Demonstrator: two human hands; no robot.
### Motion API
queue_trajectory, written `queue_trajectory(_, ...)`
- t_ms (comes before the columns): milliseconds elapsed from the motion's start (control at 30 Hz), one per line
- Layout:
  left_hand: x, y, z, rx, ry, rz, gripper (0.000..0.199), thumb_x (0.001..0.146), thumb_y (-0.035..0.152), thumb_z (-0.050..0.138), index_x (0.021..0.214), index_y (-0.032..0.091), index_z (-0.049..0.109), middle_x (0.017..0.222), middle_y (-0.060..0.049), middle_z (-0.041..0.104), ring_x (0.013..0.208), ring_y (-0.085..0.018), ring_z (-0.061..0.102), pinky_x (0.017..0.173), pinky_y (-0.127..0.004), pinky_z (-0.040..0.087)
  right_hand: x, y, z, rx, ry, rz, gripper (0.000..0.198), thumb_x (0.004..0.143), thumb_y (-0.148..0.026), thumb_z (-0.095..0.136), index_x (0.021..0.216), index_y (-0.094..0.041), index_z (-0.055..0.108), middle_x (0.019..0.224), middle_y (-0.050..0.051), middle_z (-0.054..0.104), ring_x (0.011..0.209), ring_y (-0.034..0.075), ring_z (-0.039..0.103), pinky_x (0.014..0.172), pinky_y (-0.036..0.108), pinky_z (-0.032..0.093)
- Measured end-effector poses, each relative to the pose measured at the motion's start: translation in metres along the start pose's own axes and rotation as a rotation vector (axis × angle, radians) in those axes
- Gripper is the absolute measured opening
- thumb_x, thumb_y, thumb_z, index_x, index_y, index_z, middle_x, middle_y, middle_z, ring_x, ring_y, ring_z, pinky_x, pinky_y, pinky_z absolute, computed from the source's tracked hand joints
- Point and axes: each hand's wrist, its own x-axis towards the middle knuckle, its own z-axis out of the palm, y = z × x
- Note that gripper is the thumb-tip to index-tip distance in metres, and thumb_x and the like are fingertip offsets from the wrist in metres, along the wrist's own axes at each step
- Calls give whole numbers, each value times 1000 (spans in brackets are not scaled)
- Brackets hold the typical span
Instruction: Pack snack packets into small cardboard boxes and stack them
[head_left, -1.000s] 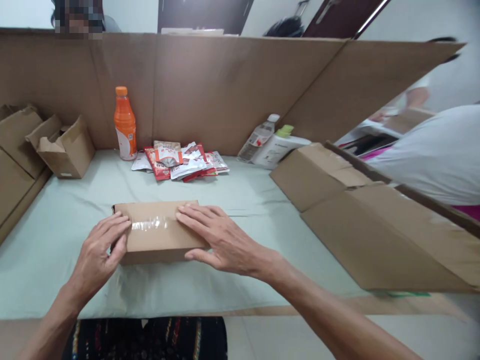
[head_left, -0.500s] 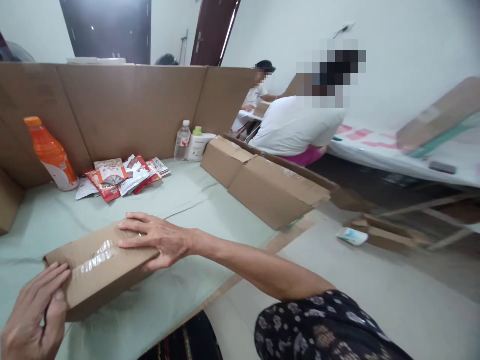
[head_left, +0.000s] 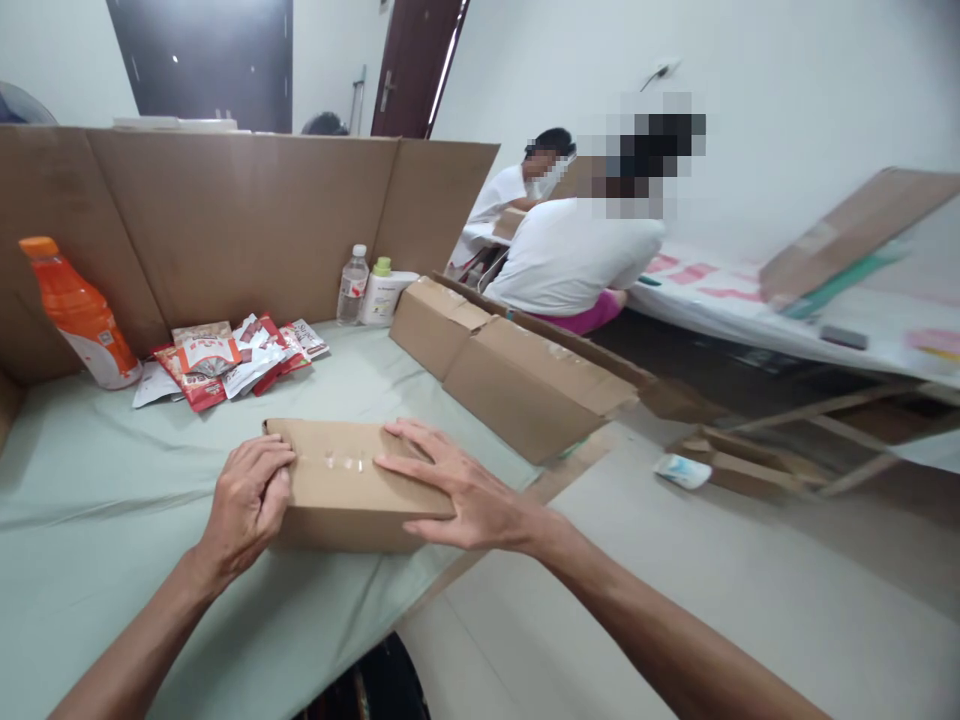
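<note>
A closed cardboard box [head_left: 341, 490] with clear tape along its top rests near the front of the cloth-covered table [head_left: 150, 600]. My left hand [head_left: 251, 495] grips the box's left end, its fingers bent over the top edge. At the other end, my right hand [head_left: 457, 485] clasps the box, with fingers spread on the top and the thumb along the near side. Behind it lies a pile of snack packets [head_left: 225, 360], apart from both hands.
An orange bottle [head_left: 82, 315] stands back left; a clear bottle [head_left: 352, 288] and a white bottle [head_left: 381, 293] stand farther right. Cardboard boxes [head_left: 525, 385] line the table's right edge. A cardboard screen [head_left: 262, 220] rises behind. Two people sit beyond, at another table [head_left: 705, 300].
Both hands have carried the box to the right across the table and turned it, so its long side now faces me more squarely. The packets and bottles keep their places.
</note>
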Motion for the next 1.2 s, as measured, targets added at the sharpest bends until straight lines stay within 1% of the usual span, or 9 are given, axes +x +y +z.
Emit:
queue_trajectory(100,-9,-9,4,3,-7,-110,39,105,31,49,141,22,61,155,-16,54,140,-30,56,111,-51,54,-7,12,-3,-25,48,6,71,86,-41,74,152,-24,56,160,19,43,152,38,36,119,62,38)
queue_trajectory(200,-40,-34,6,76,-60,-258,51,107,40,45,156,25,45,170,-17,33,154,-34,40,117,-60,46,-9,38,-9,-72,116,80,65,89,-44,69,150,-24,58,154,19,48,144,36,45,117,61,41)
queue_trajectory(467,-102,-85,27,314,-206,-270,40,102,42,50,128,20,72,153,-20,56,145,-41,51,113,-65,49,77,128,-30,-372,168,780,60,91,-42,64,147,-20,56,151,21,50,139,40,45,108,55,46)
queue_trajectory(633,-102,-83,30,335,-219,-250,38,102,40,51,130,24,70,153,-15,57,144,-37,52,113,-61,51,136,157,-34,-441,188,952,48,97,-37,58,139,-13,58,141,28,55,128,40,50,99,51,45)
queue_trajectory(767,-99,-76,29,311,-287,-277,39,102,38,50,130,19,70,153,-20,56,144,-40,51,112,-67,48,137,153,-32,-481,198,1005,53,97,-36,59,139,-5,55,140,34,55,129,45,51,99,56,41)
queue_trajectory(833,-98,-66,29,312,-330,-306,38,102,36,51,131,19,68,154,-20,55,146,-40,49,115,-67,45,119,142,-24,-507,243,939,61,99,-40,56,146,-2,49,148,41,46,135,52,46,100,64,38)
queue_trajectory(967,-96,-43,31,324,-407,-386,39,98,37,62,133,21,67,157,-19,53,148,-35,47,121,-59,41,82,121,30,-463,436,418,54,101,-51,50,143,-18,59,161,33,40,146,52,40,103,69,39)
queue_trajectory(1067,-93,-33,29,327,-427,-424,40,94,42,68,128,21,70,155,-18,55,146,-33,50,121,-52,43,76,86,103,-276,175,301,41,98,-46,50,124,-22,71,141,28,62,129,49,60,92,67,52)
queue_trajectory(1200,-89,-37,-1,355,-370,-441,45,89,43,74,129,22,71,155,-16,56,146,-30,51,118,-44,47,72,-2,180,-141,7,46,46,97,-42,48,133,-21,68,144,21,64,131,43,62,99,67,54)
